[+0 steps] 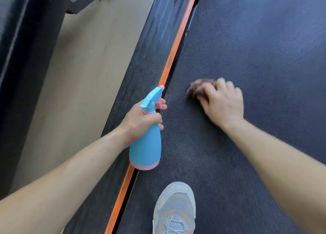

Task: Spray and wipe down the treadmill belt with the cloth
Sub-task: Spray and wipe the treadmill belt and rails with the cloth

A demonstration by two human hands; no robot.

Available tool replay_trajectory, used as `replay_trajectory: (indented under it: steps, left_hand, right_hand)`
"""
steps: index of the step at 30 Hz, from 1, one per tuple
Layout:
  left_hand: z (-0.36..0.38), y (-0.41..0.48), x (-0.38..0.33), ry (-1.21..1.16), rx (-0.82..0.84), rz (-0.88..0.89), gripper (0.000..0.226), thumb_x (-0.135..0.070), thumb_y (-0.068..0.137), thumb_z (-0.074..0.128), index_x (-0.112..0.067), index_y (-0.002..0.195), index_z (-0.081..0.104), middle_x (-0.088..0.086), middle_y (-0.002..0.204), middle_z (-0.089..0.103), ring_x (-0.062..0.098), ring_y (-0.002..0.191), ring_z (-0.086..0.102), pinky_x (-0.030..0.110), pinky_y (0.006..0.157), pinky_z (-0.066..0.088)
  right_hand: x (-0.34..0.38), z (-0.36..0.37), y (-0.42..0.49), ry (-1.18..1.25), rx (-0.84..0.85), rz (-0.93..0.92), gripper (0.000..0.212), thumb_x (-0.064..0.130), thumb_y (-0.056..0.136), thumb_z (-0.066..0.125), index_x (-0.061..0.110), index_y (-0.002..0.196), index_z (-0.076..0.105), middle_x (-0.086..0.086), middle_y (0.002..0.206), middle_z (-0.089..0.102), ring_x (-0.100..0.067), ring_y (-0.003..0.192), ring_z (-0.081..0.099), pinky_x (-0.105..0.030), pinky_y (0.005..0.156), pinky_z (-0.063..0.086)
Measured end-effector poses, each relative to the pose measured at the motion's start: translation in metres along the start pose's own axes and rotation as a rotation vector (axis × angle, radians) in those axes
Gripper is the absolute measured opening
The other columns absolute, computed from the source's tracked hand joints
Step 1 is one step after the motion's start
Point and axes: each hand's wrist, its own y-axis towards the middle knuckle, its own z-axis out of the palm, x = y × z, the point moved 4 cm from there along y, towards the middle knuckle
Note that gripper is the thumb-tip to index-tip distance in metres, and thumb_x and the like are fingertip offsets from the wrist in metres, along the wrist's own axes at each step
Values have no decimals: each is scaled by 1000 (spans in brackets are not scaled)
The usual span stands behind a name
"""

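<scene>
The dark textured treadmill belt (255, 48) fills the right side of the head view. My left hand (141, 121) grips the neck of a blue spray bottle (145, 149) with a pink base, one finger on its pink trigger; the nozzle points up the belt's left edge. My right hand (220, 101) lies on the belt with fingers curled over a small dark brownish cloth (197, 88), which is blurred and mostly hidden under the fingers.
An orange strip (178, 39) and a black ribbed side rail (153, 45) run along the belt's left edge. Beige floor (79, 75) lies further left, beside a dark machine frame (21, 48). A grey sneaker (174, 209) stands on the belt near the bottom.
</scene>
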Motion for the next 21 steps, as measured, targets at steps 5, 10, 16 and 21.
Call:
replay_trajectory:
  steps: [5, 10, 16, 21]
  left_hand:
    - [-13, -13, -2, -12, -10, 10, 67, -10, 69, 57, -27, 133, 63, 3, 127, 69, 23, 72, 72, 15, 64, 54]
    - [-18, -17, -2, -41, -37, -16, 47, -10, 69, 58, -17, 114, 68, 5, 128, 70, 25, 75, 71, 21, 64, 58]
    - [-21, -24, 2, -52, -27, -16, 50, -10, 69, 58, -27, 115, 68, 6, 129, 69, 25, 72, 70, 19, 62, 55]
    - [-35, -29, 3, -70, -72, -24, 44, -10, 69, 58, -17, 111, 68, 8, 131, 68, 25, 69, 70, 22, 63, 57]
  right_hand:
    - [-12, 1, 27, -21, 17, 181, 36, 53, 95, 54, 21, 108, 60, -17, 110, 56, -38, 95, 55, -47, 76, 44]
    - [68, -13, -88, 100, 45, -172, 23, 45, 92, 63, 22, 97, 62, -11, 92, 57, -33, 80, 52, -44, 65, 36]
    - [68, 6, -6, 47, -2, -174, 30, 49, 93, 62, 21, 103, 64, -11, 100, 60, -35, 84, 57, -44, 67, 43]
    - [108, 9, -6, 50, 10, -4, 25, 43, 93, 60, 19, 97, 61, -11, 101, 59, -35, 86, 54, -44, 69, 39]
